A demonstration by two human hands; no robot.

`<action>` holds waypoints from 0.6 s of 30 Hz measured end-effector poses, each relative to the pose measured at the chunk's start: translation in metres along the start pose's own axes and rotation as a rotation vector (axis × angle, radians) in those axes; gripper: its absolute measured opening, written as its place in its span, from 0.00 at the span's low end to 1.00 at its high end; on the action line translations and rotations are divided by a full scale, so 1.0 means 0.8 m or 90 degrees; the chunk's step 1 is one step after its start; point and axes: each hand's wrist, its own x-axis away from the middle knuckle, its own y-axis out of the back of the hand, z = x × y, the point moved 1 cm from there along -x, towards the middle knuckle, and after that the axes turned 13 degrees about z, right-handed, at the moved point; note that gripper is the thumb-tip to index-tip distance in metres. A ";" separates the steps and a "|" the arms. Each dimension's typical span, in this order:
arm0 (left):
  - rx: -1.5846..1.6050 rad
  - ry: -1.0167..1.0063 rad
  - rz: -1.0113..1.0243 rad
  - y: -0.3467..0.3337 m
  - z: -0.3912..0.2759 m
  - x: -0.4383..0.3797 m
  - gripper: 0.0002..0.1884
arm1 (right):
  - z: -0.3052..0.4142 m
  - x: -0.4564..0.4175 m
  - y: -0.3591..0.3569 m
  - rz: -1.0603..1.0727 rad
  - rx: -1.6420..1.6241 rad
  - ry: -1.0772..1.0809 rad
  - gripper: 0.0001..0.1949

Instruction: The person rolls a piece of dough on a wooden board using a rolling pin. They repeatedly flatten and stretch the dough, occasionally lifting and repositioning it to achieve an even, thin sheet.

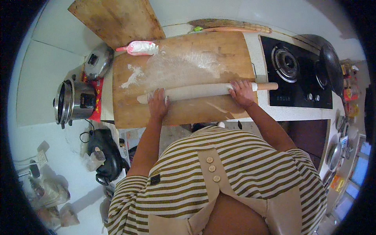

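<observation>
A long wooden rolling pin (268,86) lies across a floured wooden board (188,114), with a sheet of dough (196,91) wrapped around most of its length. Its bare right end sticks out past the board's edge. My left hand (158,102) rests on the dough roll near its left end, fingers over the top. Near the right end of the dough, my right hand (242,92) lies over the roll in the same way. A pink scoop (141,48) holding white flour sits at the board's back left. Loose flour is spread over the board's surface.
A gas stove (296,97) with a wok (331,69) stands to the right. On the left are a metal pot (79,100) and a metal lid (98,61). Another wooden board (123,20) leans at the back left; a straw brush (229,23) lies behind the work board.
</observation>
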 end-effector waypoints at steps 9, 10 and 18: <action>0.074 0.046 0.083 -0.011 0.024 -0.085 0.11 | -0.021 -0.066 -0.006 0.144 -0.045 -0.108 0.13; 0.071 0.036 0.073 -0.012 0.026 -0.090 0.11 | -0.024 -0.069 -0.009 0.102 -0.037 -0.098 0.13; 0.064 0.020 0.117 -0.008 0.032 -0.108 0.12 | -0.030 -0.076 -0.027 0.092 0.012 -0.195 0.18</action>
